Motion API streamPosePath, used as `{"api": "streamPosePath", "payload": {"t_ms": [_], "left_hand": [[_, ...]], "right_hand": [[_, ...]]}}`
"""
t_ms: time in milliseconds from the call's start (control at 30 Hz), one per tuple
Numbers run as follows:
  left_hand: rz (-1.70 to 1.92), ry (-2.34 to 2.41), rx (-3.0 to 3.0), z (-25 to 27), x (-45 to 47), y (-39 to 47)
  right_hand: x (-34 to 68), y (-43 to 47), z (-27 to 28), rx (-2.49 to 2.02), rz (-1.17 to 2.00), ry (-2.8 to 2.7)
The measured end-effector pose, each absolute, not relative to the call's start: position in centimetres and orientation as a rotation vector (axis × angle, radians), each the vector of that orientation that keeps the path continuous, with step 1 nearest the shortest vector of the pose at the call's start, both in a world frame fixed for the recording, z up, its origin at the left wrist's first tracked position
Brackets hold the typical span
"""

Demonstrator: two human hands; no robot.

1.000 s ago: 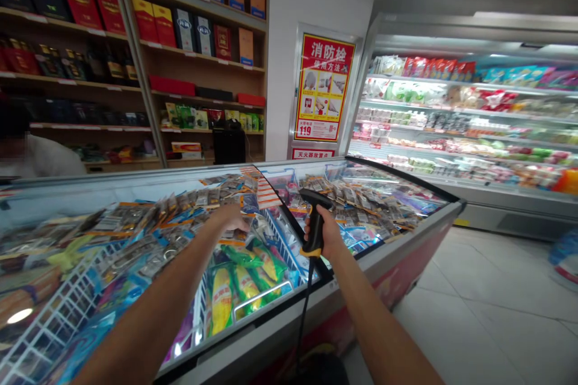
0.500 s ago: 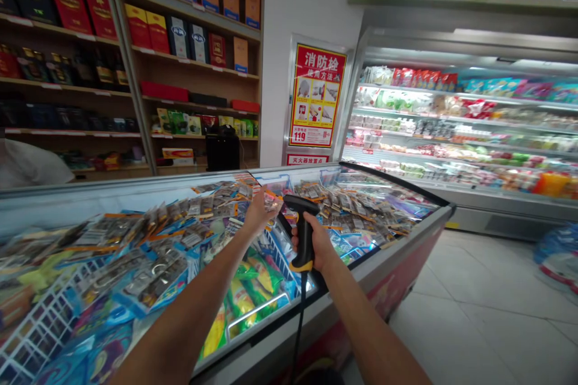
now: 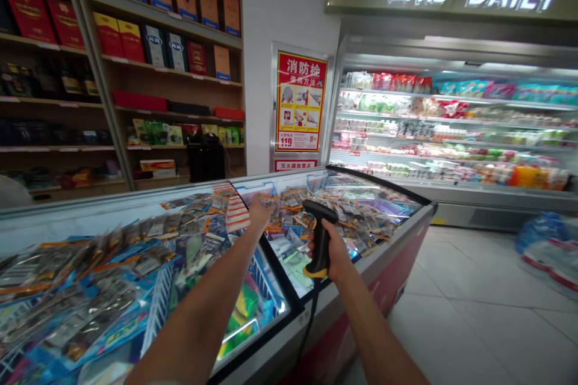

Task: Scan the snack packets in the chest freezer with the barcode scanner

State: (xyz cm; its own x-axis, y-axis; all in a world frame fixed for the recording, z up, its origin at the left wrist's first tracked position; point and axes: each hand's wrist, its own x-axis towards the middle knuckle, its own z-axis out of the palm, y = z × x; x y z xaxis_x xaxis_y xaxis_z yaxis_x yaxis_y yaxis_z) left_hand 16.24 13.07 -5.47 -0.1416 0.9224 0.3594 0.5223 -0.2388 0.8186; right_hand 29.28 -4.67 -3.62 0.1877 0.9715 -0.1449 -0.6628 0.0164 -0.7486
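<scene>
My right hand (image 3: 336,251) is wrapped round the handle of a black and yellow barcode scanner (image 3: 321,243), held upright above the freezer's near side, its cable hanging down. My left hand (image 3: 261,213) reaches over the freezer, its fingers closed at the edge of a small orange-trimmed packet (image 3: 271,199); the fingertips are partly hidden. Below both hands is a chest freezer (image 3: 316,313) with black-framed glass. Inside are many flat packets (image 3: 149,261) with orange edges and some green and yellow bags (image 3: 244,307). A red-and-white striped piece (image 3: 236,212) lies left of my left hand.
Shelves with boxes and bottles (image 3: 171,60) stand behind the freezer at left. A red and yellow poster (image 3: 301,102) hangs on the wall. At right is a lit open chiller (image 3: 451,126). Wrapped blue bottles (image 3: 546,240) stand on the tiled floor (image 3: 474,301).
The view has swung to the right. My left hand has moved right over the freezer, past the striped piece, which now shows more fully. The scanner has moved right with my right hand.
</scene>
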Motion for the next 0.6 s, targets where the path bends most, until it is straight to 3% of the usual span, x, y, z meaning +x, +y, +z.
{"api": "streamPosePath", "payload": {"t_ms": [167,333,467,600], "left_hand": [[1.412,1.688,1.569,-5.7,18.6,15.9],[1.360,1.549,1.796,-6.5,19.8,17.0],[1.416,1.456,1.765,-6.5,17.5,14.0],[1.244,1.034,1.319,-5.6,13.2,7.6]], "right_hand": [[32.2,-4.2,-4.7,-0.760,1.364,-0.479],[32.8,-2.5,-4.9,-0.748,1.428,-0.494],[29.6,-0.1,-4.1,-0.868,1.420,-0.528],[23.3,2.3,-4.1,-0.928,1.315,-0.770]]}}
